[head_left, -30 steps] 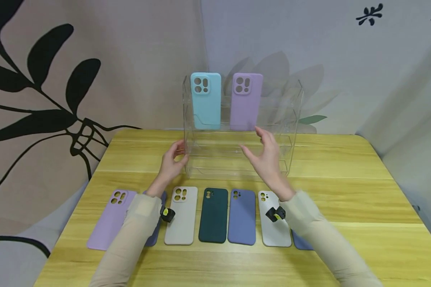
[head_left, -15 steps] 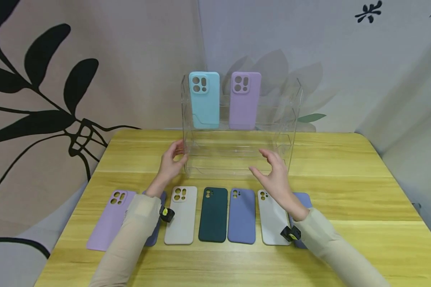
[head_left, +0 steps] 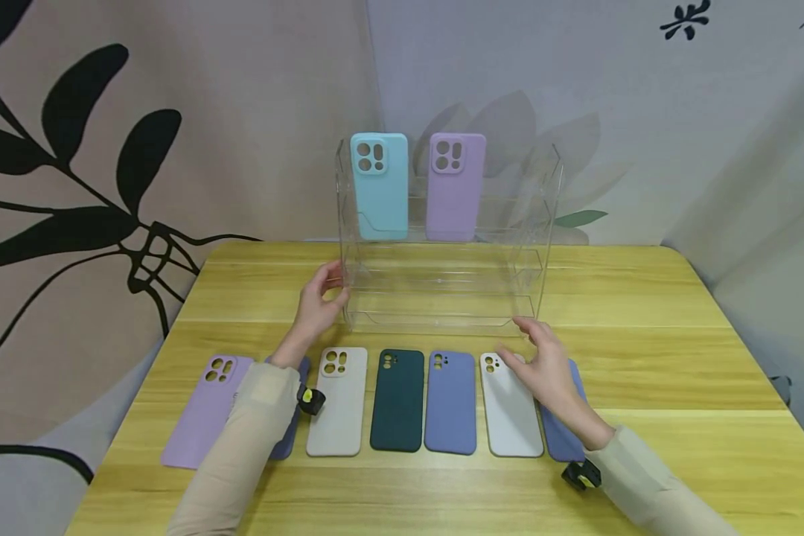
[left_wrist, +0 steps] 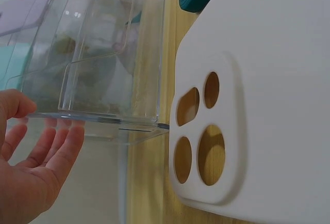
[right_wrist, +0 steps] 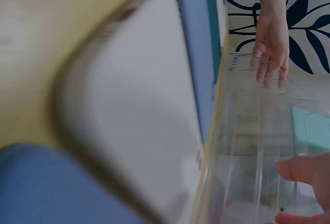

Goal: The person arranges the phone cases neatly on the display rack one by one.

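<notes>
A clear tiered display stand sits at the back of the table. On its top tier stand a light-blue phone case and a purple phone case. My left hand holds the stand's left side panel, thumb and fingers on opposite faces of it in the left wrist view. My right hand, thumb and fingers apart and holding nothing, is over the upper right of a white phone case, near the stand's front right corner. Partly under the right forearm lies a blue phone case.
Along the front row lie a dark green phone case, another blue case, a second white case and a purple case. A further blue case is partly covered by the left sleeve. A patterned curtain hangs behind.
My right hand has moved down and right, away from the purple case on the stand toward the front row's right end. My left hand has stayed at the stand's side.
</notes>
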Demonstrator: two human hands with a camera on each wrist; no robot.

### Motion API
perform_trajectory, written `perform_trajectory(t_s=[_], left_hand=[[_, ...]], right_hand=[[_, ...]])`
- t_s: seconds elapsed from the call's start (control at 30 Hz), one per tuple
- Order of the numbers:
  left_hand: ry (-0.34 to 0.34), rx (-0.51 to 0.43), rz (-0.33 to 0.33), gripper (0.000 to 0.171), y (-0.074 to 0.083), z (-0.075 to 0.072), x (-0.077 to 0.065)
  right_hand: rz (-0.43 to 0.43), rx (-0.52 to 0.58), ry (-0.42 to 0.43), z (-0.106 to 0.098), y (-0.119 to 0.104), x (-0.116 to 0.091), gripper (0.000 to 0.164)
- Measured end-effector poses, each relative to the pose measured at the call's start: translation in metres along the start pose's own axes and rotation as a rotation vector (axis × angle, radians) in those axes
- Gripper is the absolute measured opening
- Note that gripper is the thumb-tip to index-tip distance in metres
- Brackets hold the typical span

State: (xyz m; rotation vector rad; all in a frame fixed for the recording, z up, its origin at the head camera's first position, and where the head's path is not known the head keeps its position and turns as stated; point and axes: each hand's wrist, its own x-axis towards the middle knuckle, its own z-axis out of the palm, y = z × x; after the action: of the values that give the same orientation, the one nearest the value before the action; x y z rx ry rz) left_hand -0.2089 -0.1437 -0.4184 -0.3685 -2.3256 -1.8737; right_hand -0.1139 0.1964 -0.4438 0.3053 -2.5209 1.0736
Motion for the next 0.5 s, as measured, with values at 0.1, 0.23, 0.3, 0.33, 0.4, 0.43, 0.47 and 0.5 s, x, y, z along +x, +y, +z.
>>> perform_trajectory(t_s=[0.1, 0.23, 0.3, 0.33, 0.4, 0.43, 0.47, 0.5], left_hand=[[-0.005, -0.008, -0.007, 0.046, 0.005, 0.000, -0.001], [-0.008, -0.013, 0.001, 0.046, 0.007, 0.000, -0.002], [-0.008, -0.015, 0.004, 0.046, 0.005, 0.000, -0.001], [-0.007, -0.017, 0.003, 0.046, 0.004, 0.000, -0.001], [-0.001, -0.011, 0.025, 0.045, -0.005, -0.001, 0.001], [-0.003, -0.013, 0.019, 0.046, -0.006, -0.001, 0.001], [-0.004, -0.009, 0.017, 0.046, -0.006, -0.001, 0.001], [-0.006, -0.008, 0.017, 0.046, -0.006, -0.001, 0.001]], right_hand=[[0.033, -0.024, -0.025, -0.006, 0.005, -0.009, 0.052], [0.053, -0.037, -0.036, -0.014, 0.013, -0.018, 0.051], [0.058, -0.049, -0.037, -0.017, 0.017, -0.021, 0.051], [0.062, -0.063, -0.038, -0.019, 0.019, -0.023, 0.051], [0.072, -0.085, -0.046, -0.022, 0.023, -0.027, 0.050], [0.079, -0.095, -0.051, -0.023, 0.025, -0.028, 0.050], [0.085, -0.103, -0.054, -0.024, 0.027, -0.030, 0.050], [0.095, -0.109, -0.060, -0.026, 0.028, -0.031, 0.050]])
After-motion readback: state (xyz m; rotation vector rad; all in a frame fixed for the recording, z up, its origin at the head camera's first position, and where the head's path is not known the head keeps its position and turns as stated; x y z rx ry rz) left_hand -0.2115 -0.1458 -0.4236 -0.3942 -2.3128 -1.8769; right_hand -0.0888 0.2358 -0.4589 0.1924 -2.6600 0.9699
